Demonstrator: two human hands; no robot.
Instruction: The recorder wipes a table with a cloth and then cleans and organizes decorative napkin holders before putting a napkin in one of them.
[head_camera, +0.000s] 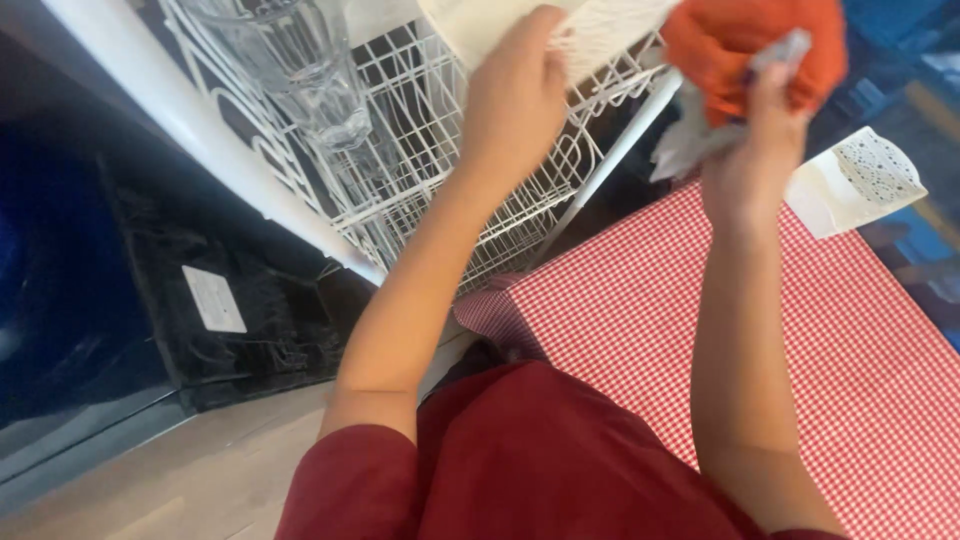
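Observation:
My left hand (515, 100) reaches up over a white wire dish rack (420, 150) and grips the edge of a cream-coloured flat piece (490, 25) at the top of the view. My right hand (755, 150) is raised to the right of it and holds an orange cloth (745, 40) together with a small grey item and some white material (685, 145). Clear drinking glasses (320, 70) stand upside down in the rack, left of my left hand.
A red-and-white checked tablecloth (780, 330) covers the table at the right. A white lace-edged paper piece (860, 180) lies at its far edge. A dark open appliance (220, 300) sits low at the left, over a pale wooden floor (180, 470).

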